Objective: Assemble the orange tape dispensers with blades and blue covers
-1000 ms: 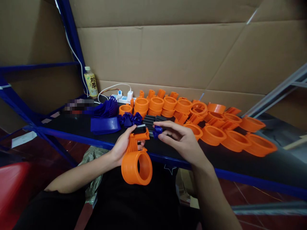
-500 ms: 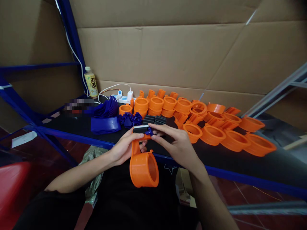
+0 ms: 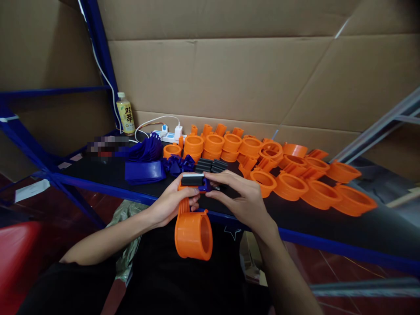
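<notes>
rt hand [image 3: 243, 199] closed in since 1 s ago: small blue plastic clip [image 3: 207, 185] now butts the rt end of the black ribbed strip [image 3: 192, 180], pinched btwn thumb + forefinger. lft hand [image 3: 169, 202] grips the stem of the orange plastic ring-and-handle part [image 3: 193, 235], thumb on the strip. part hangs just off the front edge of the black bench top [image 3: 105, 171], long axis running from edge down twd the body, ring end lowest. clip lies on the rt-hand side, crosswise to the stem.

Head-worn camera looks forward and down, close above left hand [image 3: 168, 202] and right hand [image 3: 244, 200].
</notes>
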### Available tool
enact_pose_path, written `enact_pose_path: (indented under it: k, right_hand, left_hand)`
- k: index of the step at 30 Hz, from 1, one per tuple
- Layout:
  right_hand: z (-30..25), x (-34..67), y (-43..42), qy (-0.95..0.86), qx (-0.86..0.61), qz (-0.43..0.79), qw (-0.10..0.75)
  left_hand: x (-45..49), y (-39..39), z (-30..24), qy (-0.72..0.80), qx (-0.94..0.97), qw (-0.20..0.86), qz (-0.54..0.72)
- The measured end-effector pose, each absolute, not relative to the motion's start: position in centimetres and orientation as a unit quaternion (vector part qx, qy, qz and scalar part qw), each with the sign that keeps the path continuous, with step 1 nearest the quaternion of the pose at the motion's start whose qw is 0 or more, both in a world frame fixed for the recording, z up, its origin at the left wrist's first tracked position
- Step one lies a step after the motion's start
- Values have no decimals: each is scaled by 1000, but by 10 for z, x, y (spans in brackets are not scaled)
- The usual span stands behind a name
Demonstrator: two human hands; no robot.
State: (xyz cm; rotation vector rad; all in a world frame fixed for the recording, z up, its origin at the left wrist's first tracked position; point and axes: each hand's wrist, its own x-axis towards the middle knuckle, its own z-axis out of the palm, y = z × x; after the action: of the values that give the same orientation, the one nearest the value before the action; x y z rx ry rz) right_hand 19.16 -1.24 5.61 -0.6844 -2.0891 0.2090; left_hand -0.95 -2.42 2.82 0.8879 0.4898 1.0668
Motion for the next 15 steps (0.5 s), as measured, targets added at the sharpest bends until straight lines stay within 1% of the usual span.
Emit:
enact_pose_path:
  k: [3,6,10,13,15]
  right_hand:
    - [54,192,-10,-851,-271,63,446]
    - [51,191,-8,-851,-272,57,447]
    - [49,188,-10,-843,-240,48,479]
    - [49,186,-11,-840,-224,30,492]
    - [48,185,-10,-828,-211,25,519]
  left_hand:
    - [-7,-23,26,221,399,746,485]
    - [-4,-22,23,229,410,728,498]
    - [-8,-22,22,229,448,696,513]
    - [-14,-23,25,193,470,699,503]
    - [-16,-25,28,155,480,708,494]
